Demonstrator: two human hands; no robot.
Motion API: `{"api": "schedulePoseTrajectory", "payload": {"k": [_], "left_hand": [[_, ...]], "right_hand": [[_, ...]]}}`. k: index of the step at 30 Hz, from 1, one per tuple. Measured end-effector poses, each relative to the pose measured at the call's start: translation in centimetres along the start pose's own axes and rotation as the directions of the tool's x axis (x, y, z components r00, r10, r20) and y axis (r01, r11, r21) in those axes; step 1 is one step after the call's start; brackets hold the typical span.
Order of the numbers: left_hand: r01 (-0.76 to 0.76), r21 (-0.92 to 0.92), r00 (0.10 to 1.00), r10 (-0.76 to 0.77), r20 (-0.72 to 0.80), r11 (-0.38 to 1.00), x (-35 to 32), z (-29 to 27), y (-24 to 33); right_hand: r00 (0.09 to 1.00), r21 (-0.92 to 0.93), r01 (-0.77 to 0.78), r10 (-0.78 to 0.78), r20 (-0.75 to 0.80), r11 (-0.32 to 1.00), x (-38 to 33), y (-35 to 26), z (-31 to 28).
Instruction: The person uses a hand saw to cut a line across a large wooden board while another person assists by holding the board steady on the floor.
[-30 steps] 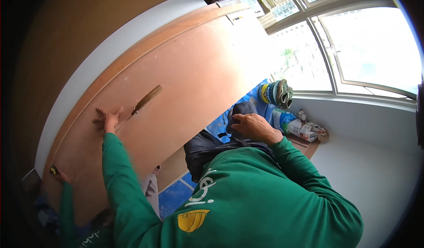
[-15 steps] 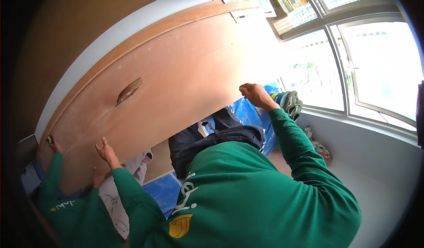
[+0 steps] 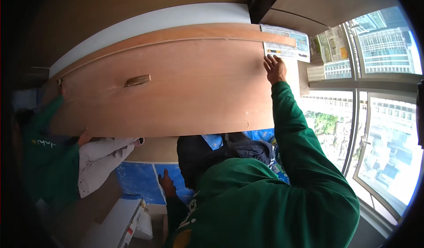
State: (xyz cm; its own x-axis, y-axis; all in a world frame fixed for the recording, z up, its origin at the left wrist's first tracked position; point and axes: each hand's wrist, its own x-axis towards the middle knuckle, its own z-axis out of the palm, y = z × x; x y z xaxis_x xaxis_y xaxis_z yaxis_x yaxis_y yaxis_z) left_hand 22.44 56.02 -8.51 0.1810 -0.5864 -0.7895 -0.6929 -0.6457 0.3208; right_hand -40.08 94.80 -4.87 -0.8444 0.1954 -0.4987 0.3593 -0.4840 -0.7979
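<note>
A large pinkish plywood sheet [image 3: 198,102] stretches across in front of me. Along its far side runs a long wooden strip [image 3: 198,30], whose right end passes over a newspaper [image 3: 298,53]. My right hand [image 3: 275,69] is at the sheet's right end, just by the newspaper, with fingers stretched and apart; whether they touch the sheet is unclear. Below the sheet's near edge, my left hand [image 3: 167,184] hangs in the air with its fingers apart, holding nothing. A short brown wooden piece [image 3: 138,80] lies on the sheet, away from both hands.
At the left a co-worker in a green top [image 3: 48,159] has one hand at the sheet's far left corner, on a small dark item [image 3: 60,83], and another at the near edge. Blue sheeting [image 3: 137,177] covers floor below. A white box [image 3: 110,223] stands lower left; windows [image 3: 331,124] line the right.
My right hand has moved from the near right corner to the far right end, its fingers opening. My left hand has dropped back from the sheet. The view has turned.
</note>
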Motion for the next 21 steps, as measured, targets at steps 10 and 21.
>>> {"api": "schedulePoseTrajectory", "payload": {"k": [10, 21], "left_hand": [[-0.237, 0.006, 0.958, 0.233, 0.168, 0.971, 0.6, 2.3, -3.8], [0.079, -0.524, 0.912, 0.15, 0.381, 0.848, 3.0, 17.7, 10.4]], "right_hand": [[0.805, -0.569, -0.026, 0.354, 0.475, 0.822, -14.1, 7.7, -2.7], [0.266, -0.46, 0.882, 0.697, 0.666, 0.103, -22.3, 10.4, -1.0]]}}
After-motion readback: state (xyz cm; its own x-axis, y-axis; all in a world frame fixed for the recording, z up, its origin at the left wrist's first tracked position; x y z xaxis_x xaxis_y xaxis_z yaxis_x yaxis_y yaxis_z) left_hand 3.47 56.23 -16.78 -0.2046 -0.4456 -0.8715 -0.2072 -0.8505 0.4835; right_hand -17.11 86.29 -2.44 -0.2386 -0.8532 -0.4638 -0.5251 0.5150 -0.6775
